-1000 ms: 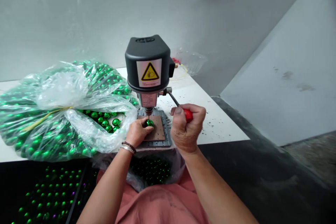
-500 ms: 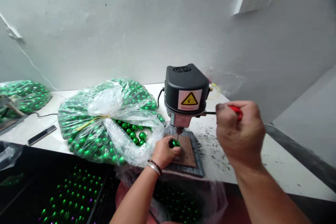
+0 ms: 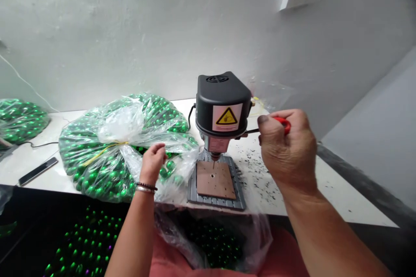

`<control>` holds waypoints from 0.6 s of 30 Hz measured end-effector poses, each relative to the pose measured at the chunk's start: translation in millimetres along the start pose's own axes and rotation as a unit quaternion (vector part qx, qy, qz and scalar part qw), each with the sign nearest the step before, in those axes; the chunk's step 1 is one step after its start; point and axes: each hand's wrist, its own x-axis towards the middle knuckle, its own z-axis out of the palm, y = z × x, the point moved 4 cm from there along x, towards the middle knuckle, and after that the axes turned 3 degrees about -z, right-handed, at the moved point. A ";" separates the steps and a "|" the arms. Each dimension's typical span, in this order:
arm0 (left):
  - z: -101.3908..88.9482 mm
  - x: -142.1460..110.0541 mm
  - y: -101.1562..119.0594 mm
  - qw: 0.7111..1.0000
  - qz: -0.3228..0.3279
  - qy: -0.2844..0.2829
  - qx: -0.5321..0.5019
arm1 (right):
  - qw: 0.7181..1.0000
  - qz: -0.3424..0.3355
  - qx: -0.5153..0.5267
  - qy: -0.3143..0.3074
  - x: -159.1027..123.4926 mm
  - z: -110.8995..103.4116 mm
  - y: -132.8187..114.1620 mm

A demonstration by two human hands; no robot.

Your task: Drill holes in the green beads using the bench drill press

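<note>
A: Status?

B: L hand (image 3: 152,163) up at the bag mouth, fingers bunched narrow, just over the green balls (image 3: 170,165). Can't tell if it's got one, the fingers hide it.

A: R hand (image 3: 287,151)?

B: Fingers wrapped tight round the red grip (image 3: 282,120) of the lever on the bench drill (image 3: 222,104).

A: Anything under the bit (image 3: 213,163)?

B: Nope. Brown pad (image 3: 214,179) is bare, just a hole in it, bit above, not touching.

A: Done vs left?

B: Can't tell which balls are drilled. Big bag (image 3: 120,121) on the bench is tied and v. full, loose ones in its opening. Black tray (image 3: 97,242) below the bench has rows of balls, more in the clear bag (image 3: 172,242) at the lap.
</note>
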 end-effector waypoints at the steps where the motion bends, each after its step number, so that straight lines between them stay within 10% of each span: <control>1: -5.2 14.0 -5.6 0.992 0.005 0.038 0.120 | 1.000 -0.004 0.003 0.001 0.3 0.0 0.3; 7: 9.8 59.2 -29.9 0.963 0.017 0.002 0.269 | 1.000 -0.018 0.014 0.006 -2.1 -0.3 2.9; 18: 56.0 31.3 -38.6 0.944 0.047 -0.090 0.313 | 0.998 -0.038 0.038 0.023 -7.3 -1.4 3.0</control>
